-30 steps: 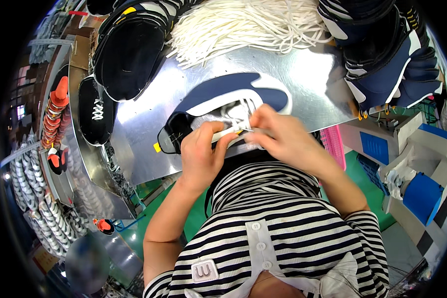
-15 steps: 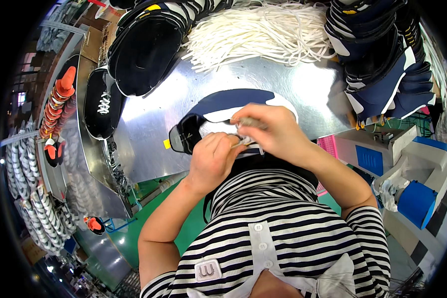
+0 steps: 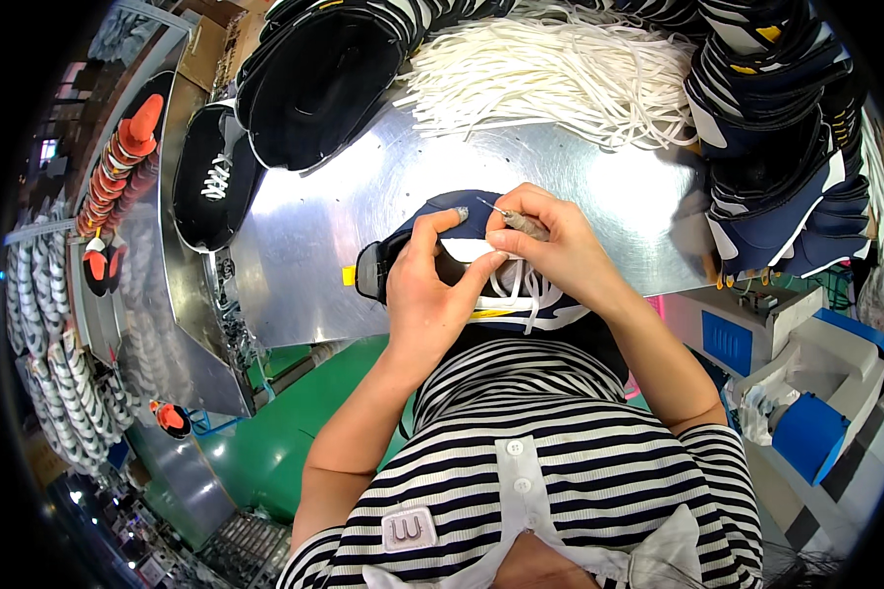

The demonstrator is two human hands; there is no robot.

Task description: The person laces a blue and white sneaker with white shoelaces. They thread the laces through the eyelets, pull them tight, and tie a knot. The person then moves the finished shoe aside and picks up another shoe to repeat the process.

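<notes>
A navy and white shoe upper [image 3: 432, 207] lies on the metal table in front of me, with a yellow tab at its left end. My left hand [image 3: 427, 280] grips it, index finger on the navy side and thumb by the white part; its other fingers are hidden. White shoelace [image 3: 532, 283] hangs in loose loops at the upper's near side. In my right hand [image 3: 560, 240] is an awl [image 3: 524, 225] with a wrapped handle, its thin metal tip pointing up and left above the upper. My right thumb and fingertips come close to the left thumb at the lace.
A heap of white laces [image 3: 550, 79] lies at the back of the metal table [image 3: 304, 285]. Stacked navy uppers [image 3: 781, 211] stand at the right, black ones [image 3: 319, 88] at the back left beside a laced black upper [image 3: 206, 182]. A grey and blue machine [image 3: 805, 393] stands right.
My left index finger and thumb have spread apart over the upper. My right hand has turned, with the awl's tip now showing up and left. White lace loops now hang in view.
</notes>
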